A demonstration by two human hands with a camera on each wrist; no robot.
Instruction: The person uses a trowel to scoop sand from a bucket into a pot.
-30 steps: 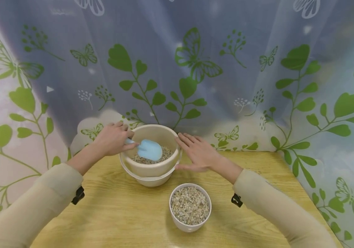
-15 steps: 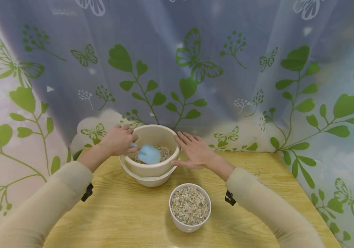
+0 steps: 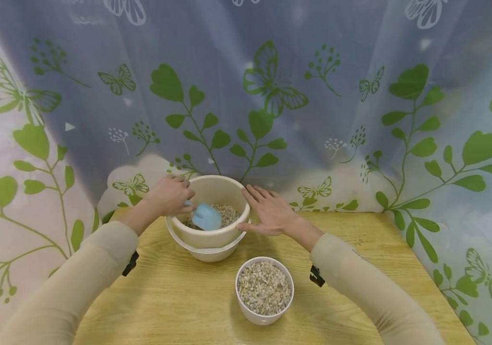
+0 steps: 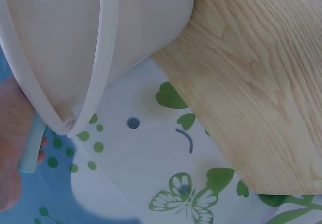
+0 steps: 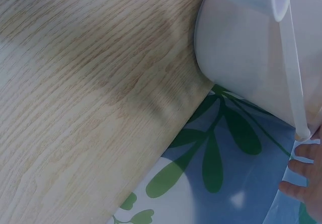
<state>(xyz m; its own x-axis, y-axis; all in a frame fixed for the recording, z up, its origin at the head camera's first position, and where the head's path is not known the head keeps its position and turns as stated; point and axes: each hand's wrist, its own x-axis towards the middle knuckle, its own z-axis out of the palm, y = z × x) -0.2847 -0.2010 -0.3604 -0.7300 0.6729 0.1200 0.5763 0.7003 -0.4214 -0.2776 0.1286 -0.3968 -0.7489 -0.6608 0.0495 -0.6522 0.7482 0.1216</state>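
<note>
left hand (image 3: 169,195): curled round the handle of a blue scoop (image 3: 206,216), blade held in the gravel of the big bowl (image 3: 211,235) at 12 o'clock | right hand (image 3: 271,211): fingers straight, laid against bowl's 3 o'clock side | small gravel bowl (image 3: 265,314) at 6 o'clock | writing: none readable
</note>
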